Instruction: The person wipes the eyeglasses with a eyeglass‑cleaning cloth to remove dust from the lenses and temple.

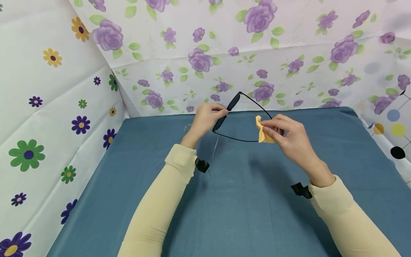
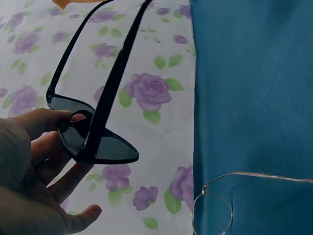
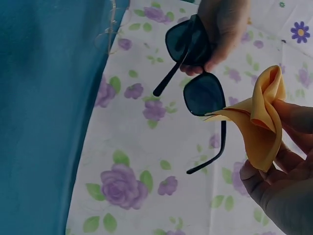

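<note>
Black sunglasses (image 1: 233, 102) with dark lenses are raised above the table, their temples unfolded and pointing right. My left hand (image 1: 205, 119) pinches them at the bridge between thumb and fingertips, as the left wrist view shows of the frame (image 2: 96, 160). In my right hand (image 1: 290, 135) a folded yellow cloth (image 1: 265, 136) is gripped by thumb and fingers. The cloth (image 3: 261, 125) overlaps the edge of one lens (image 3: 204, 95) in the right wrist view. From the head camera it covers part of the temples' ends.
Thin wire-rimmed glasses (image 2: 259, 175) lie on the blue tablecloth (image 1: 231, 207), behind and below my left hand, which partly hides them. A white sheet with purple flowers (image 1: 199, 60) rises at the table's back edge. Another flowered sheet (image 1: 29, 117) borders the left side.
</note>
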Available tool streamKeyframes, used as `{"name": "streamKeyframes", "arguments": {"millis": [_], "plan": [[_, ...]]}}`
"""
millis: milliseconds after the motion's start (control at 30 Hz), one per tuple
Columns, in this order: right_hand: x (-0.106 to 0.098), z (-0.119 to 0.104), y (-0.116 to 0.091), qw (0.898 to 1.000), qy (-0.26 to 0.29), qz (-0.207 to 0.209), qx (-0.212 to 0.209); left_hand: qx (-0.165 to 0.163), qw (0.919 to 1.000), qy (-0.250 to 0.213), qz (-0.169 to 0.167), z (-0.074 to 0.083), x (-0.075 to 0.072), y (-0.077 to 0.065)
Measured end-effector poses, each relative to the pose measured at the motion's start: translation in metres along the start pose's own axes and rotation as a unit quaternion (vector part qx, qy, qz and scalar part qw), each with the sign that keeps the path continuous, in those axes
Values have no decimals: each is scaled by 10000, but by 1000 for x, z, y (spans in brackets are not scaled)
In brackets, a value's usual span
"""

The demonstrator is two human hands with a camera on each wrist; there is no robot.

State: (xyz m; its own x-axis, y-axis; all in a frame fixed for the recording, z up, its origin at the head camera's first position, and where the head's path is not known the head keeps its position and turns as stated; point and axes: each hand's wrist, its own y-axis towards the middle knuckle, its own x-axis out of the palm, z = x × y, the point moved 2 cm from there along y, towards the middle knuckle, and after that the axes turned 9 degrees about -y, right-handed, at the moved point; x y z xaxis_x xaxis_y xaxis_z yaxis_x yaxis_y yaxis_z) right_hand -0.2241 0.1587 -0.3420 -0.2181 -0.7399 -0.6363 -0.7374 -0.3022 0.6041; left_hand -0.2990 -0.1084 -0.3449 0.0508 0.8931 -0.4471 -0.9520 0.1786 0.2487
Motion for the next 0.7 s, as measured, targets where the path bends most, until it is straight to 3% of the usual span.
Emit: {"name": "streamKeyframes", "arguments": {"millis": [333, 567, 700], "plan": [[-3, 26, -1, 9987, -339, -35, 372, -55, 9909, 1196, -608, 4, 14, 20], [-3, 47, -3, 9953, -552, -68, 794, 85, 9686, 2061, -1390, 5, 23, 36], [-3, 57, -6, 9930, -536, -209, 1027, 125, 9583, 2262, -1742, 6, 28, 42]]}}
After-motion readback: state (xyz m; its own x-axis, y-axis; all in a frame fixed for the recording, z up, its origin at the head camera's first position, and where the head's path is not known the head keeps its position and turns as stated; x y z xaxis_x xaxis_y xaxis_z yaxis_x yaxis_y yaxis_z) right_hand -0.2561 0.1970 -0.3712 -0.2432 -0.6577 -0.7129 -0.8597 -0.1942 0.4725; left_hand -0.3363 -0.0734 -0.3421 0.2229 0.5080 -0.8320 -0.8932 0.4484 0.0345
